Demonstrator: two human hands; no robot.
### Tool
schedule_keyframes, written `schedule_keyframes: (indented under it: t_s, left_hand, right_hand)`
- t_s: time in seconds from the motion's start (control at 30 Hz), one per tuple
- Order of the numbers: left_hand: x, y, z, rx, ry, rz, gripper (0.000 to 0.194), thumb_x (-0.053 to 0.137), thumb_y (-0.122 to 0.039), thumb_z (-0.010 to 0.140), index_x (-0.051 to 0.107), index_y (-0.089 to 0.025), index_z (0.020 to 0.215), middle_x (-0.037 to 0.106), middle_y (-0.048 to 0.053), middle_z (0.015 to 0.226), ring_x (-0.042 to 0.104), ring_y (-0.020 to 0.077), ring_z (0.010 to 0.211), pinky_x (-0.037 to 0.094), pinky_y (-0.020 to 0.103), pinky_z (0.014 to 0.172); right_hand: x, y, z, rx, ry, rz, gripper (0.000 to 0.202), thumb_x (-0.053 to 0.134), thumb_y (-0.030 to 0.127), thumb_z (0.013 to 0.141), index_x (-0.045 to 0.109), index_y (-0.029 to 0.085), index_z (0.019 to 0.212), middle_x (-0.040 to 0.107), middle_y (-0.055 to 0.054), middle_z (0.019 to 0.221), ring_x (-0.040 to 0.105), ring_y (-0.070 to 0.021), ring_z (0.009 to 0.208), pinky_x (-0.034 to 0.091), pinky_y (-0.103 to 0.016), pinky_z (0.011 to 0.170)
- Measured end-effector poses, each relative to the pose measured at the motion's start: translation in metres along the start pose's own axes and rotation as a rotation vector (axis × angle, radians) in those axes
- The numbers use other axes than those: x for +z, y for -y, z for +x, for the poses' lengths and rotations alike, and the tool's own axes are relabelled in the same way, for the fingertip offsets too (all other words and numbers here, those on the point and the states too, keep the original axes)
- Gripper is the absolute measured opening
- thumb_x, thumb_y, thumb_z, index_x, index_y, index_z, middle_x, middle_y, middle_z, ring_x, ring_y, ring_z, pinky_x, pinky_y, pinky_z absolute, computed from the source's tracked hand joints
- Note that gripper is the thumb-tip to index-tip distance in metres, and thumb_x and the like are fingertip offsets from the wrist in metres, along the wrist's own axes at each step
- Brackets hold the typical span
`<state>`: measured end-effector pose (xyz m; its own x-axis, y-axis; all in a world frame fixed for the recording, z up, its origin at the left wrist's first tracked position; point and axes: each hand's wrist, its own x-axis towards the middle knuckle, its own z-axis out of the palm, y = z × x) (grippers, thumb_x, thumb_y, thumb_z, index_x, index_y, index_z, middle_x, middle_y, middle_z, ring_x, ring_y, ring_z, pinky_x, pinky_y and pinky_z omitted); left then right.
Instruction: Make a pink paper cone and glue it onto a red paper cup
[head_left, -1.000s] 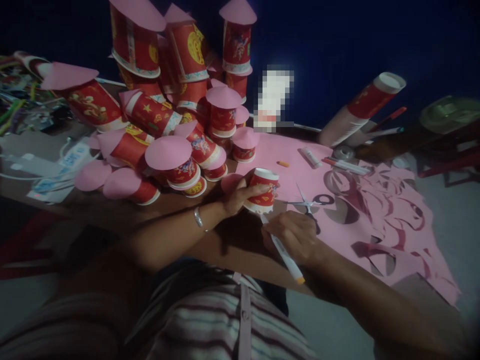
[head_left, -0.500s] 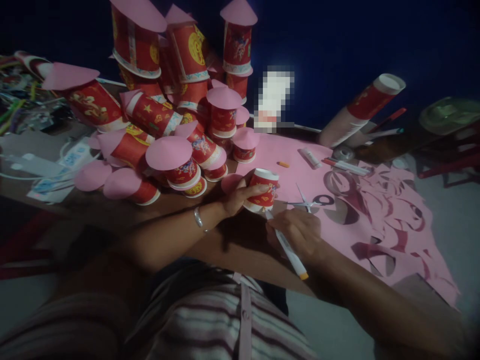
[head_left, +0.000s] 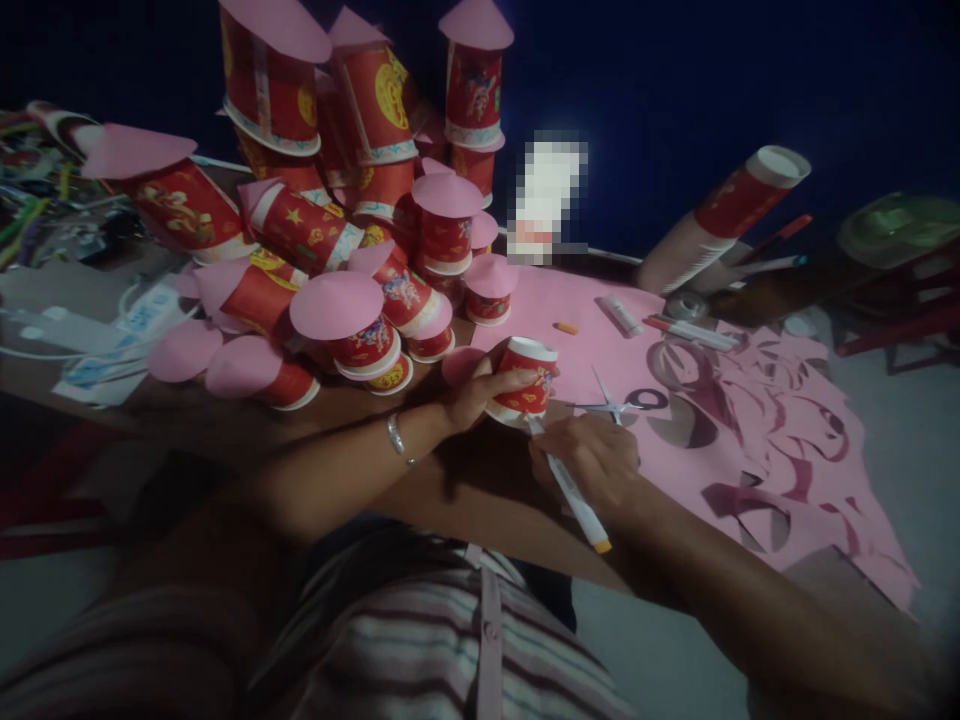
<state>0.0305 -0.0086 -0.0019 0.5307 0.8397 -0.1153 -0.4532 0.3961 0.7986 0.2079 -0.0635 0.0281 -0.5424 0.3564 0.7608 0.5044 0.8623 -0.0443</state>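
Note:
My left hand [head_left: 480,392] is wrapped round a red paper cup [head_left: 529,385] with a white rim, held over the table's front part. In my right hand [head_left: 589,460] is a white marker [head_left: 576,500] with an orange end, its tip touching or very near the cup's lower edge. A pink paper disc [head_left: 463,366] lies just behind my left hand. Scissors [head_left: 616,408] rest on a pink sheet [head_left: 574,375], to the right of the cup.
Several red cups with pink cone tops [head_left: 337,305] stand and lean at the left. Cut pink scraps [head_left: 802,430] cover the right side. A glue stick [head_left: 621,316], an orange cap [head_left: 567,328] and pens [head_left: 694,332] lie behind. A stack of cups [head_left: 750,195] leans at the back right.
My right hand and the marker have shifted slightly to the left and up. My left hand and the cup have hardly moved.

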Motion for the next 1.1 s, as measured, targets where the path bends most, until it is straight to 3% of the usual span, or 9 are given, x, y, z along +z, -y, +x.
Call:
schedule_keyframes:
  t_s: [0.7, 1.1]
  left_hand:
    - [0.0004, -0.0005, 0.0004, -0.002, -0.040, -0.006, 0.051, 0.082, -0.037, 0.074, 0.062, -0.013, 0.113, 0.076, 0.011, 0.095, 0.071, 0.0206, 0.080, 0.054, 0.032, 0.073]
    - [0.0002, -0.0009, -0.0004, 0.005, -0.010, 0.000, 0.049, 0.081, -0.036, 0.076, 0.061, -0.012, 0.114, 0.076, 0.009, 0.090, 0.069, 0.0177, 0.075, 0.053, 0.030, 0.072]
  right_hand:
    - [0.0029, 0.0035, -0.0039, 0.008, -0.026, -0.022, 0.015, 0.068, 0.005, 0.083, 0.060, 0.017, 0.083, 0.060, 0.002, 0.063, 0.053, -0.0114, 0.052, 0.042, -0.027, 0.049]
    - [0.0059, 0.0030, -0.0079, -0.001, -0.016, -0.015, 0.017, 0.069, 0.005, 0.082, 0.059, 0.016, 0.089, 0.061, 0.001, 0.066, 0.054, -0.0125, 0.056, 0.043, -0.027, 0.052]
